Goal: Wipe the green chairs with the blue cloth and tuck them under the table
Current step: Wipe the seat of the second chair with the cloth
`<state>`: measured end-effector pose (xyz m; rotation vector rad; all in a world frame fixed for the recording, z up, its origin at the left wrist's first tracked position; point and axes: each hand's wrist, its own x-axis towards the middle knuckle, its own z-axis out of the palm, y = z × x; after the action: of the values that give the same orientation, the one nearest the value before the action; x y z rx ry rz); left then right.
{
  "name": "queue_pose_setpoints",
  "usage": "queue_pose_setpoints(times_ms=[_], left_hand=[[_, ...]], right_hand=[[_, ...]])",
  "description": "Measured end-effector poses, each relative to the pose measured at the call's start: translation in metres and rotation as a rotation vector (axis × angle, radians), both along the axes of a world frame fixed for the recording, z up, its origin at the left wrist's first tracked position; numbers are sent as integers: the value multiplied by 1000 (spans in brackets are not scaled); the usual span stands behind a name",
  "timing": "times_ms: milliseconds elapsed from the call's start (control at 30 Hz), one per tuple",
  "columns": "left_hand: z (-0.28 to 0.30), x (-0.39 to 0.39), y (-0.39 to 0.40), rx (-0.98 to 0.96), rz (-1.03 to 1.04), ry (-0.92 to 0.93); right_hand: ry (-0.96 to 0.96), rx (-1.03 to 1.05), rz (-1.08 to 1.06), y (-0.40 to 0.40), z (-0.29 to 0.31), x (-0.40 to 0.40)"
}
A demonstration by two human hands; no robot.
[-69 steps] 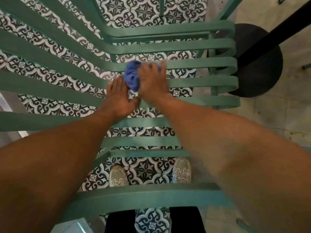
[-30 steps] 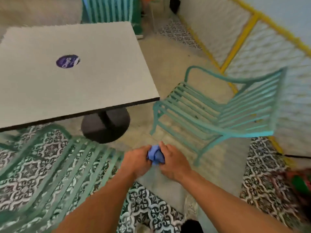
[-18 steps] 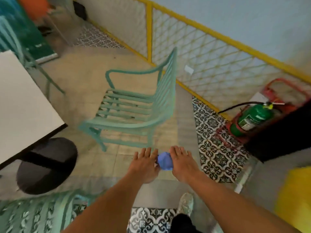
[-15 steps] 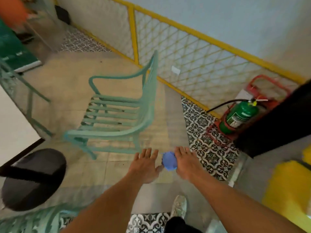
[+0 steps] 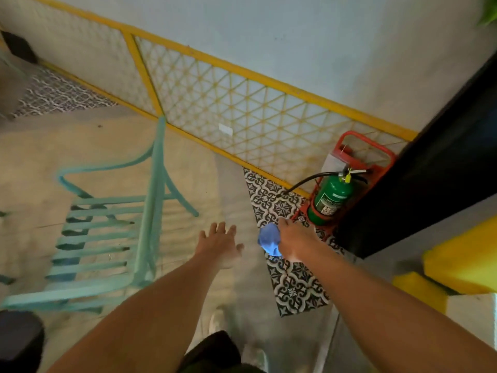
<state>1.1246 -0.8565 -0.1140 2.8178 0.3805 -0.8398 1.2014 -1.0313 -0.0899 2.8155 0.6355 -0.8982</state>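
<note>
Cloth (image 5: 269, 242), soft and light, sits bunched in the right hand (image 5: 294, 242); left hand (image 5: 219, 244) spread, empty, near the chair (image 5: 107, 232). Stiff frame: probably best gripped at backrest top.

Beige floor (image 5: 40, 154), green chair (image 5: 107, 238), extinguisher (image 5: 332, 197)

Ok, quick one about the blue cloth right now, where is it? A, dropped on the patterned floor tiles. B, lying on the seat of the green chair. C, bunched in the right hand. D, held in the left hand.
C: the blue cloth is bunched in the grip of the right hand, while the left hand is spread open and holds nothing, beside the green chair.
</note>
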Motion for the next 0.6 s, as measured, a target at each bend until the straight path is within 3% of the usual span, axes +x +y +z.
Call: queue_pose_setpoints(times_ms=[300,600], left_hand=[[-40,147,55,-22,132,-30],[-24,311,161,-50,320,-52]], right_hand=[[-50,32,97,71,-17,167],[112,88,202,183,-11,345]])
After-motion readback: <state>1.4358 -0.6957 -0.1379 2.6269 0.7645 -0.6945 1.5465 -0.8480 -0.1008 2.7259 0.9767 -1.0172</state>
